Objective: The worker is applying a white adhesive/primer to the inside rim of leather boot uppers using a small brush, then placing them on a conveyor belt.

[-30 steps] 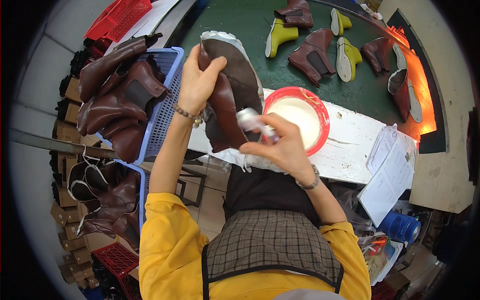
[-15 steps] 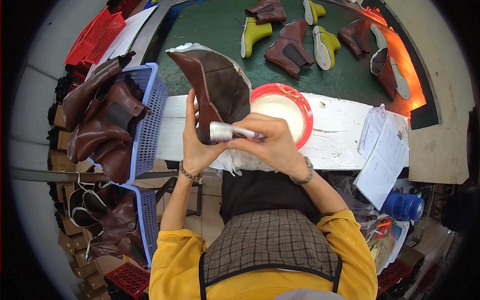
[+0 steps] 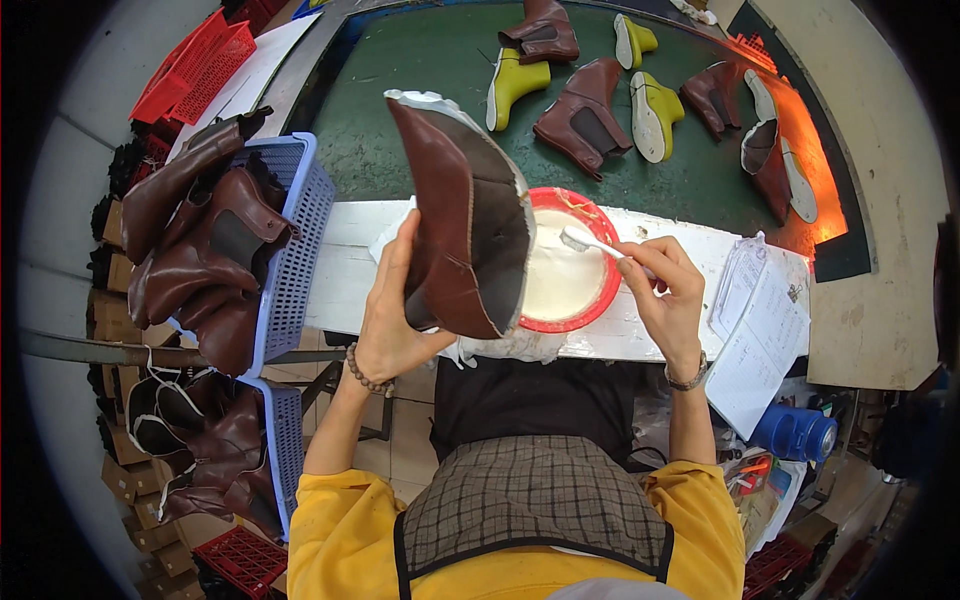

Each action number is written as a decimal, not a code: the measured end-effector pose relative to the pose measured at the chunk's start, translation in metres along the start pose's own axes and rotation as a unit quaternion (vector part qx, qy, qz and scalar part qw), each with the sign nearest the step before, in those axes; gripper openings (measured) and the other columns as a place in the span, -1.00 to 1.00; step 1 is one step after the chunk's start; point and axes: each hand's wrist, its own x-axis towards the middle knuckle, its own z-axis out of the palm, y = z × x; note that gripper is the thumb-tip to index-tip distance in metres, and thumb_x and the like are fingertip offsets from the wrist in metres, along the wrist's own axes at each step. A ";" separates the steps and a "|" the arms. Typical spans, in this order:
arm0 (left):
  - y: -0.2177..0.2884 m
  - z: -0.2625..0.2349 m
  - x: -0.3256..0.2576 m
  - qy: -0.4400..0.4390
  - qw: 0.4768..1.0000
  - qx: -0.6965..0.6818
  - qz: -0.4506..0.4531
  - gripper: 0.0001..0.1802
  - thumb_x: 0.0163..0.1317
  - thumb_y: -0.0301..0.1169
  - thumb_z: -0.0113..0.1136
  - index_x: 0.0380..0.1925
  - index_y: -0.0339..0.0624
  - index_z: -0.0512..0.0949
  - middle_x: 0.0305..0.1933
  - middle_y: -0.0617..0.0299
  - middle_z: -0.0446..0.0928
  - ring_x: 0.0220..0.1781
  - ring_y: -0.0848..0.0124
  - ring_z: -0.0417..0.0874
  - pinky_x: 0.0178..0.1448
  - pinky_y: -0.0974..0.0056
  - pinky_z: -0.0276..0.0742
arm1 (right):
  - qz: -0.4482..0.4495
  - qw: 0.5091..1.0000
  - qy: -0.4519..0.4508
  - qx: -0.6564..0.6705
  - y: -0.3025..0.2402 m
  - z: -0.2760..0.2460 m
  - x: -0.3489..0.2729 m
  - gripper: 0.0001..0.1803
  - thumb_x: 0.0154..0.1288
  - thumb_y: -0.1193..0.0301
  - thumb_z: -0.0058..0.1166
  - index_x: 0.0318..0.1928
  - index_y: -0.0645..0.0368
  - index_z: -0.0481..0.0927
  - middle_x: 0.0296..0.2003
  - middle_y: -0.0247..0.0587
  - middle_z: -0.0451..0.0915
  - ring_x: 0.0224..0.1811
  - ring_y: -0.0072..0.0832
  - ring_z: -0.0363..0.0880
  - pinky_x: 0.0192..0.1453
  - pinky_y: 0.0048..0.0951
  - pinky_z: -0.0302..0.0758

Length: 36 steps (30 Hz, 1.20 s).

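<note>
Left hand (image 3: 392,318) grips the brown boot upper (image 3: 462,215); right hand (image 3: 668,292) dips its brush (image 3: 588,241) in the red glue bowl (image 3: 575,300) (loading step, I think); next, spread glue carefully along the upper's edge

— What are the hands doing at the centre of the frame?

— The left hand (image 3: 390,320) is holding a brown boot upper (image 3: 460,215) upright, its grip closing around the lower edge. The right hand (image 3: 668,295) is pinching a small brush (image 3: 590,242), whose bristles are sitting over the white paste in a red bowl (image 3: 610,290) on the white surface (image 3: 340,270).

— And around them?

— A blue basket (image 3: 300,230) of brown boots is sitting at the left; more boots are lying on the green belt (image 3: 420,80) at the top; papers (image 3: 760,320) are lying at the right.
</note>
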 end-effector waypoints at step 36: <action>-0.012 0.015 -0.004 0.132 0.977 0.031 0.166 0.45 -0.21 -0.31 0.78 0.58 -0.28 -0.07 0.51 -0.05 0.25 0.50 0.16 0.36 0.53 0.09 0.27 | -0.126 0.989 0.032 0.075 -0.003 0.013 0.005 -0.71 0.00 0.48 0.51 -0.18 0.03 0.83 -0.32 -0.42 0.58 -0.27 -0.53 0.46 -0.15 -0.45 0.32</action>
